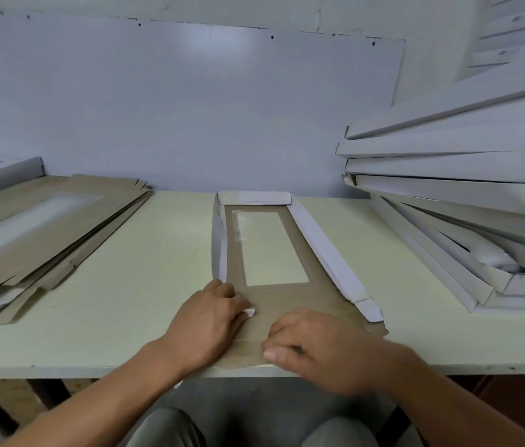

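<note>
Folding step at the table's (157,269) near edge: left hand (209,321) pinches the flat box's (303,301) white flap (250,312) in curled fingers; right hand's (316,346) grip is blurred. Next, that flap likely needs creasing.

- We see two bare hands, the left hand (209,321) and the right hand (312,346).
- A short, pale nail shows on the right hand's thumb.
- The right hand is blurred, so we cannot make out finer detail on it.
- The left forearm (119,382) and the right forearm (448,398) are bare right to the frame's edge.
- Plain grey trousers (164,427) cover both knees at the bottom of the view.
</note>
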The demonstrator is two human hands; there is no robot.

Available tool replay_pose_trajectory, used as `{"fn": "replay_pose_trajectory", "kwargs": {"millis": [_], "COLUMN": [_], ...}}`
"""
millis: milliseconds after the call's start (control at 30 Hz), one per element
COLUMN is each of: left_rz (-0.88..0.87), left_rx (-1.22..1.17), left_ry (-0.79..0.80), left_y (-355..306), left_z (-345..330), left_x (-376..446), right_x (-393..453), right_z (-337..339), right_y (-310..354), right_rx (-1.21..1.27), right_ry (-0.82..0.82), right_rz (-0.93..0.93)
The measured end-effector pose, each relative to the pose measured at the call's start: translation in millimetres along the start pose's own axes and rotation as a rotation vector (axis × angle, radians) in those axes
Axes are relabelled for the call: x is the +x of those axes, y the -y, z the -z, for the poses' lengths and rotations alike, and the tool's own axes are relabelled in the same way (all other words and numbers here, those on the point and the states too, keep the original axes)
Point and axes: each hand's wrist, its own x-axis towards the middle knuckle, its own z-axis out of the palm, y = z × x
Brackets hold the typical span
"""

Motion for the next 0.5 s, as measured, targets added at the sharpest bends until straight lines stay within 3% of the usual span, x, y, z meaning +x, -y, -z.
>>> {"fn": "replay_pose_trajectory", "kwargs": {"millis": [67, 167, 267, 333, 500], "left_rz": [-0.004, -0.003, -0.011, -0.018, -0.017], "left_rx": [0.01, 0.034, 0.027, 0.031, 0.012], "left_ry": [0.007, 0.0, 0.002, 0.0, -0.003], "left_y": [1.2, 3.5, 2.7, 2.8, 3.8], "left_z": [-1.4, -2.4, -3.0, -2.9, -2.0], "left_x": [-2.0, -3.2, -2.8, -2.7, -3.1], "right_x": [-6.3, -20.6, -34.6, -37.3, -36.5], "right_z": [15.5, 34.0, 38.5, 33.6, 25.1], "right_y": [-13.9, -56.7, -92.3, -104.9, -103.5], "right_rx": [0.102, -0.171, -0.194, -0.062, 0.152], "right_ry": [-0.014, -0.173, -0.058, -0.022, -0.235], "right_rz": [-0.084, -0.412, -0.807, -0.85, -0.698]}}
